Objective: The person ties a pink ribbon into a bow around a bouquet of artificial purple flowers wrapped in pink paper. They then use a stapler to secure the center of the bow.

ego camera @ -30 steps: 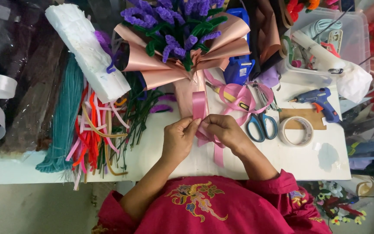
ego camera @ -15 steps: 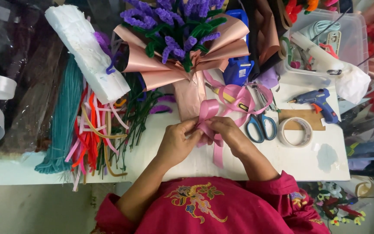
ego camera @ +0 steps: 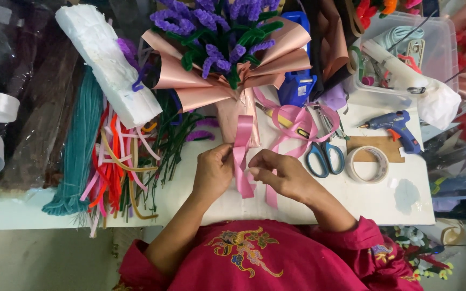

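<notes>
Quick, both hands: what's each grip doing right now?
Left hand: closed, pinching the pink ribbon loop.
Right hand: closed, fingers on the same ribbon.

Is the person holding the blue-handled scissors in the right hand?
No, the blue-handled scissors lie on the white table, and the right hand pinches the pink ribbon together with the left hand.
</notes>
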